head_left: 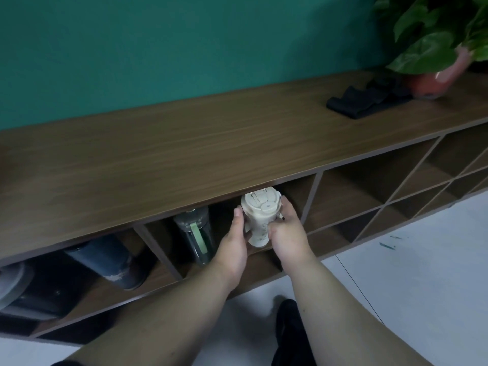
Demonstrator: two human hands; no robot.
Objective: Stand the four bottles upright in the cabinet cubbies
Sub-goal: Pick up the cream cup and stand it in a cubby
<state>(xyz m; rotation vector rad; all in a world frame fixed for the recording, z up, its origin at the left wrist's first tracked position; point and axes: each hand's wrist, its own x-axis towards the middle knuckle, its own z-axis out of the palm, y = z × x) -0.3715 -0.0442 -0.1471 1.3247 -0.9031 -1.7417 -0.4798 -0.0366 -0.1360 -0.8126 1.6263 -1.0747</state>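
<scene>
A cream bottle with a flip lid stands upright at the right side of a cubby in the brown cabinet. My left hand and my right hand hold it from both sides. To its left in the same cubby stands a dark translucent bottle with a pale green strap. In the cubby further left, a dark blue bottle stands upright. A grey rounded object sits at the far left edge; I cannot tell what it is.
A folded black cloth and a potted green plant sit on the cabinet top at the right. More cubbies open to the right. A green wall lies behind; pale floor lies below, with a black shoe.
</scene>
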